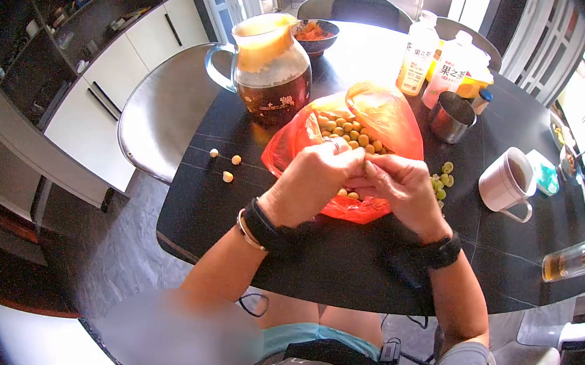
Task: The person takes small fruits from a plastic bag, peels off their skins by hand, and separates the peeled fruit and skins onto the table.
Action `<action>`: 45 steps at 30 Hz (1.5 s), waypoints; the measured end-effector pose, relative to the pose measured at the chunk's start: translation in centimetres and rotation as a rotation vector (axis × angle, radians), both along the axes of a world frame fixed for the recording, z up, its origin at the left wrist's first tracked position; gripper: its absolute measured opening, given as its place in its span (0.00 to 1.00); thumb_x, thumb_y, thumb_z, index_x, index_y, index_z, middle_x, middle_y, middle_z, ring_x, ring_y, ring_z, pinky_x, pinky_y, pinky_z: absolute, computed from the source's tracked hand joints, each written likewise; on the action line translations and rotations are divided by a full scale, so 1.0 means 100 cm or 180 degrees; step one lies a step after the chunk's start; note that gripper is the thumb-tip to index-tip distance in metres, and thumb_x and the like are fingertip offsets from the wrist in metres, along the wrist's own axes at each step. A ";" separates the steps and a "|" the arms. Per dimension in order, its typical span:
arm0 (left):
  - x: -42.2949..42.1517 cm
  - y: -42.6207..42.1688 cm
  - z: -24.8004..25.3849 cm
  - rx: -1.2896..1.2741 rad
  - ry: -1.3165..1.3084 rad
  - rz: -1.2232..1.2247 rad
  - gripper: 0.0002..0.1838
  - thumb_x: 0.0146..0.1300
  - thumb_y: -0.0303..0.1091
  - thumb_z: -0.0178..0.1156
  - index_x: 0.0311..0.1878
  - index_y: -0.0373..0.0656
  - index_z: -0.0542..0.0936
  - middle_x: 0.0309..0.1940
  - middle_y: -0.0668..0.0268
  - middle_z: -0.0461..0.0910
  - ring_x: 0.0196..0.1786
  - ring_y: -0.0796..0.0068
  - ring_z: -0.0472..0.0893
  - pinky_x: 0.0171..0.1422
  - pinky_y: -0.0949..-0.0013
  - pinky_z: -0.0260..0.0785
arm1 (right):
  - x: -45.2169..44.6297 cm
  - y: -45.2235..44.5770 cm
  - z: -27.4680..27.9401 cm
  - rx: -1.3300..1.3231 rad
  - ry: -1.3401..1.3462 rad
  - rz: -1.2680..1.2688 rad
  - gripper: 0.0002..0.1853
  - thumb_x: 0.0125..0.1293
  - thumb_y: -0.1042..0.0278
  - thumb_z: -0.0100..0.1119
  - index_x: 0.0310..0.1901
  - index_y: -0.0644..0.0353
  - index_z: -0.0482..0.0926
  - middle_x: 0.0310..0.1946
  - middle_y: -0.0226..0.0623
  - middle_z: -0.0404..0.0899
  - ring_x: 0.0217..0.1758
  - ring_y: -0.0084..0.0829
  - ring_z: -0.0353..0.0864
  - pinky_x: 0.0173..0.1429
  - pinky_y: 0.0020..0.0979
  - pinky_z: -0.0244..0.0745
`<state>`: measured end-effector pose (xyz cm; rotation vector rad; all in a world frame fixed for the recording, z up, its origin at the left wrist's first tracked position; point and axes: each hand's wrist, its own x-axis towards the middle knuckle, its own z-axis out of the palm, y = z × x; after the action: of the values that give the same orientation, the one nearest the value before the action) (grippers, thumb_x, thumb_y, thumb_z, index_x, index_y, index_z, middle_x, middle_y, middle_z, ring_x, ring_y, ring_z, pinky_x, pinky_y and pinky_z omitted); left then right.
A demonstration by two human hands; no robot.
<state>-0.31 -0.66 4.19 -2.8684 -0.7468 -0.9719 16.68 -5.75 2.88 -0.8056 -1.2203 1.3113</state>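
Both my hands meet over an open red plastic bag [283, 146] on the table, their fingertips pinched together. My left hand [318, 174] and my right hand [403, 183] are closed on a small greenish fruit [365, 167], mostly hidden by the fingers. Inside the bag lie many small round yellow-green fruits [355, 131]. To the left of the bag are several pale round pieces [227, 176], apart from one another. Just right of my right hand sits a small pile of light-green pieces [442, 180]; I cannot tell whether they are skins or whole fruits.
A glass pitcher [272, 80] of dark liquid stands behind the bag, near a bowl [316, 37] with orange-red contents. Two labelled bottles [415, 56] and a metal cup [452, 118] are at the back right. A white mug [505, 182] and a lying glass [577, 259] are farther right.
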 end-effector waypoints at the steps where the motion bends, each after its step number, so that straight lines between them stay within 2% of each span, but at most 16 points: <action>1: 0.000 0.005 -0.001 -0.0060 -0.0414 -0.0140 0.10 0.54 0.28 0.61 0.41 0.40 0.79 0.30 0.61 0.77 0.36 0.63 0.80 0.40 0.67 0.74 | 0.002 -0.003 0.011 0.0087 -0.0321 -0.0002 0.14 0.68 0.66 0.55 0.46 0.72 0.78 0.36 0.38 0.83 0.39 0.24 0.83 0.45 0.24 0.80; 2: 0.001 0.008 -0.003 -0.0054 -0.0424 -0.0128 0.10 0.54 0.28 0.61 0.41 0.40 0.79 0.30 0.61 0.77 0.36 0.63 0.80 0.40 0.67 0.74 | 0.006 -0.001 0.012 0.0093 -0.0331 0.0010 0.14 0.68 0.66 0.55 0.46 0.72 0.78 0.36 0.38 0.83 0.39 0.24 0.83 0.45 0.24 0.80; 4: 0.007 0.011 -0.008 -0.0482 -0.1358 -0.0449 0.13 0.53 0.26 0.63 0.44 0.43 0.81 0.32 0.61 0.78 0.36 0.61 0.79 0.42 0.64 0.73 | 0.015 0.002 0.010 0.0097 -0.0667 -0.0280 0.13 0.68 0.68 0.56 0.46 0.71 0.79 0.38 0.38 0.83 0.42 0.23 0.82 0.46 0.23 0.79; 6: 0.009 0.007 -0.008 -0.0773 -0.1360 -0.0326 0.15 0.52 0.25 0.64 0.46 0.42 0.82 0.35 0.59 0.79 0.38 0.61 0.79 0.44 0.65 0.73 | 0.017 0.005 0.005 0.0002 -0.0547 -0.0317 0.12 0.66 0.70 0.58 0.45 0.69 0.80 0.38 0.37 0.83 0.42 0.20 0.80 0.45 0.21 0.78; 9: 0.012 0.004 -0.008 -0.1395 -0.1543 -0.0374 0.14 0.54 0.25 0.65 0.46 0.39 0.82 0.40 0.61 0.81 0.45 0.68 0.79 0.52 0.70 0.71 | 0.020 0.008 -0.004 0.0295 -0.0687 -0.0569 0.10 0.64 0.71 0.60 0.45 0.67 0.80 0.37 0.35 0.83 0.39 0.18 0.79 0.43 0.20 0.77; 16: 0.009 0.008 -0.007 -0.1897 -0.1508 -0.0662 0.18 0.53 0.24 0.66 0.49 0.38 0.81 0.43 0.61 0.81 0.48 0.72 0.78 0.53 0.71 0.71 | 0.020 0.014 -0.012 0.0542 -0.0564 -0.0532 0.11 0.64 0.72 0.60 0.46 0.67 0.80 0.38 0.34 0.83 0.39 0.19 0.79 0.45 0.20 0.77; 19: 0.012 0.001 -0.003 -0.1966 -0.1756 -0.0249 0.18 0.52 0.25 0.67 0.49 0.39 0.81 0.45 0.61 0.81 0.48 0.72 0.79 0.53 0.70 0.72 | 0.016 0.007 0.001 0.0228 -0.0358 -0.0353 0.12 0.65 0.71 0.59 0.47 0.69 0.79 0.37 0.36 0.83 0.38 0.20 0.81 0.45 0.21 0.78; 21: 0.014 -0.002 -0.003 -0.2542 -0.2393 -0.0169 0.17 0.53 0.25 0.66 0.48 0.38 0.81 0.41 0.61 0.82 0.45 0.71 0.81 0.51 0.72 0.73 | 0.014 0.004 0.004 -0.0019 -0.0308 -0.0267 0.12 0.66 0.70 0.58 0.47 0.70 0.79 0.37 0.37 0.83 0.37 0.20 0.81 0.45 0.21 0.79; 22: 0.013 0.001 -0.005 -0.2540 -0.2392 -0.0168 0.17 0.53 0.25 0.66 0.48 0.38 0.81 0.41 0.61 0.82 0.45 0.71 0.81 0.51 0.72 0.73 | 0.013 0.004 0.003 0.0001 -0.0297 -0.0305 0.12 0.66 0.69 0.58 0.46 0.69 0.79 0.36 0.37 0.83 0.34 0.20 0.81 0.41 0.20 0.78; 24: 0.008 0.011 -0.011 -0.1008 -0.1658 -0.0286 0.17 0.52 0.26 0.67 0.47 0.38 0.82 0.38 0.60 0.82 0.42 0.71 0.82 0.50 0.70 0.73 | 0.015 0.006 -0.001 0.0026 -0.0288 -0.0345 0.12 0.67 0.68 0.58 0.46 0.69 0.79 0.34 0.36 0.83 0.31 0.19 0.81 0.38 0.19 0.78; 28: 0.005 0.011 -0.008 -0.1226 -0.1414 -0.0329 0.14 0.50 0.28 0.68 0.42 0.39 0.83 0.36 0.60 0.82 0.39 0.69 0.82 0.47 0.69 0.73 | 0.020 0.005 0.002 0.0059 -0.0623 -0.0277 0.12 0.67 0.66 0.59 0.44 0.68 0.81 0.28 0.30 0.81 0.24 0.14 0.76 0.28 0.16 0.72; 32: 0.004 0.011 -0.008 -0.0562 -0.1039 -0.0276 0.11 0.50 0.31 0.68 0.37 0.41 0.82 0.34 0.62 0.81 0.38 0.66 0.82 0.44 0.68 0.75 | 0.024 0.004 0.005 -0.0150 -0.0682 -0.0078 0.12 0.66 0.66 0.59 0.44 0.68 0.81 0.24 0.26 0.79 0.20 0.11 0.72 0.22 0.15 0.67; 36: 0.004 0.004 -0.004 -0.0006 -0.0662 -0.0144 0.12 0.51 0.32 0.67 0.39 0.42 0.81 0.34 0.63 0.80 0.38 0.65 0.82 0.41 0.68 0.76 | 0.026 0.002 0.007 -0.0177 -0.0721 -0.0026 0.12 0.66 0.65 0.59 0.43 0.67 0.82 0.22 0.26 0.79 0.19 0.11 0.71 0.21 0.16 0.67; 37: 0.003 0.004 -0.004 -0.0006 -0.0664 -0.0144 0.12 0.51 0.32 0.67 0.39 0.42 0.81 0.34 0.63 0.80 0.38 0.65 0.82 0.41 0.68 0.76 | 0.026 0.003 0.007 -0.0197 -0.0699 -0.0004 0.12 0.66 0.66 0.59 0.43 0.67 0.82 0.22 0.26 0.79 0.19 0.11 0.72 0.21 0.16 0.67; 39: 0.003 0.002 -0.005 -0.0259 -0.0724 -0.0299 0.07 0.56 0.25 0.58 0.39 0.40 0.80 0.35 0.59 0.79 0.37 0.62 0.81 0.41 0.65 0.76 | 0.025 0.003 0.007 -0.0222 -0.0687 0.0029 0.12 0.66 0.66 0.59 0.42 0.67 0.82 0.23 0.27 0.79 0.19 0.11 0.72 0.21 0.16 0.67; 45: 0.000 0.004 -0.006 0.0011 -0.0504 -0.0410 0.09 0.55 0.24 0.56 0.40 0.37 0.79 0.36 0.58 0.78 0.38 0.61 0.81 0.42 0.65 0.76 | 0.018 -0.001 0.009 0.0063 -0.0925 -0.0180 0.09 0.66 0.70 0.57 0.40 0.68 0.82 0.24 0.29 0.80 0.19 0.14 0.74 0.23 0.17 0.70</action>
<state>-0.31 -0.30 3.57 -2.8934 -0.5734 -1.2259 18.45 -5.84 3.77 -1.0353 -1.4244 1.1619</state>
